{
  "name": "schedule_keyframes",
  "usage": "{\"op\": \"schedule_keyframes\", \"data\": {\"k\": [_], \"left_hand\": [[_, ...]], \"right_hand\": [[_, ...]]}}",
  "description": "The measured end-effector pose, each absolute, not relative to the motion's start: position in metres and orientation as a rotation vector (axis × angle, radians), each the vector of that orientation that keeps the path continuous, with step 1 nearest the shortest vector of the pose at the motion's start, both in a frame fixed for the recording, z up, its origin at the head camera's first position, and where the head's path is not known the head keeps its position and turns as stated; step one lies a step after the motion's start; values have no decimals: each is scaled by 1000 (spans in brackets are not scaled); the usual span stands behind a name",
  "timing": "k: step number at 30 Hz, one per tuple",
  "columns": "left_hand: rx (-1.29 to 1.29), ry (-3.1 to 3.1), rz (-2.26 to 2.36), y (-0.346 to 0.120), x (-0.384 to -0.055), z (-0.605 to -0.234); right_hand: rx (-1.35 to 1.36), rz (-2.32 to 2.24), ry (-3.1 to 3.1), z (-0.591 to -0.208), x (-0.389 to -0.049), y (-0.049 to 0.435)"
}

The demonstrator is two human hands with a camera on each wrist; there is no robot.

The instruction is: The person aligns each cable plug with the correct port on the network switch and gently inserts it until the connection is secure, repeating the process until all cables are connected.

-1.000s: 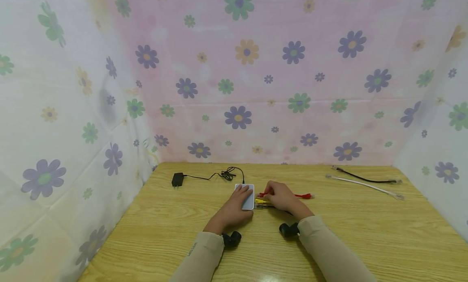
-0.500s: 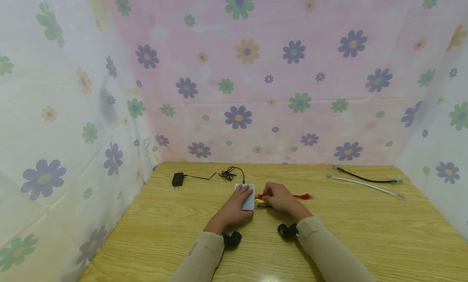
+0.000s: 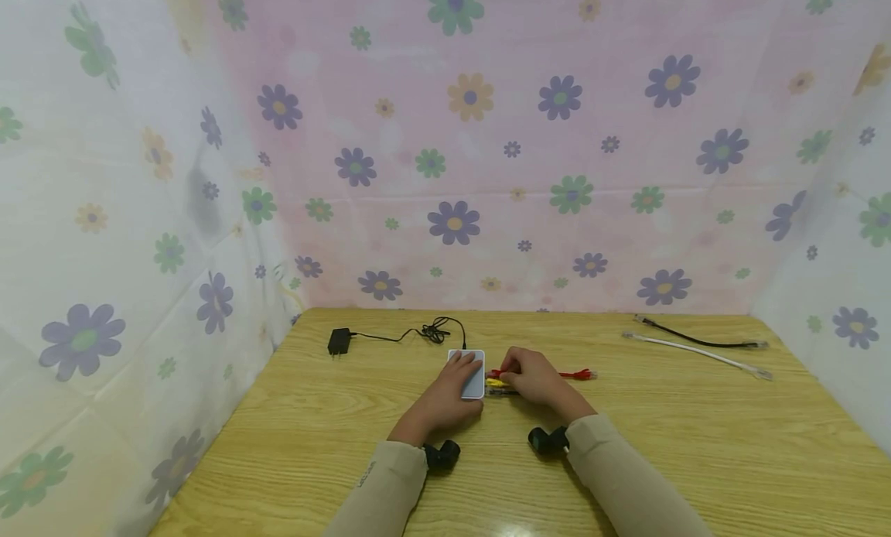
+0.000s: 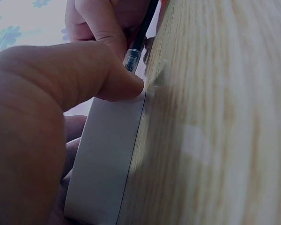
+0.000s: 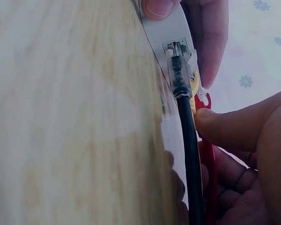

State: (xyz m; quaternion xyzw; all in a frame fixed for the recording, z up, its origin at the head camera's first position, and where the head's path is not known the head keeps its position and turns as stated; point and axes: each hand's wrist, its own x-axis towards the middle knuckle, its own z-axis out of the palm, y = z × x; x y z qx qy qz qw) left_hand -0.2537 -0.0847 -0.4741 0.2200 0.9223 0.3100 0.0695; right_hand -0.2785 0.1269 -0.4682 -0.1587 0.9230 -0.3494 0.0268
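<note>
My left hand (image 3: 440, 401) grips a small white network switch (image 3: 476, 381), thumb on its near end and fingers spread over its top. At its right side my right hand (image 3: 534, 376) pinches a red network cable (image 3: 579, 374) close to the ports. In the right wrist view, the thumb lies at the red cable (image 5: 209, 159), beside a yellow network cable (image 5: 194, 89). A black network cable (image 5: 191, 150) has its clear plug in the port nearest that camera. My right fingers partly hide the red plug.
A black power adapter (image 3: 339, 341) lies back left, its thin cord (image 3: 433, 333) running to the switch's far end. Back right lie a loose short black cable (image 3: 696, 340) and a white cable (image 3: 696, 353). Floral cloth (image 3: 501, 235) hangs behind the wooden table (image 3: 313, 460).
My right hand has shifted slightly left, and the red cable has come slightly closer to the switch. The left hand and the switch stay in place.
</note>
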Motion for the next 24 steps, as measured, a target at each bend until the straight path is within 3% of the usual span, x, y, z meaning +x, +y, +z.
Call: {"op": "schedule_keyframes", "data": {"k": [24], "left_hand": [[701, 2805, 896, -83, -254, -474]], "right_hand": [[-517, -1016, 2835, -460, -278, 126]]}}
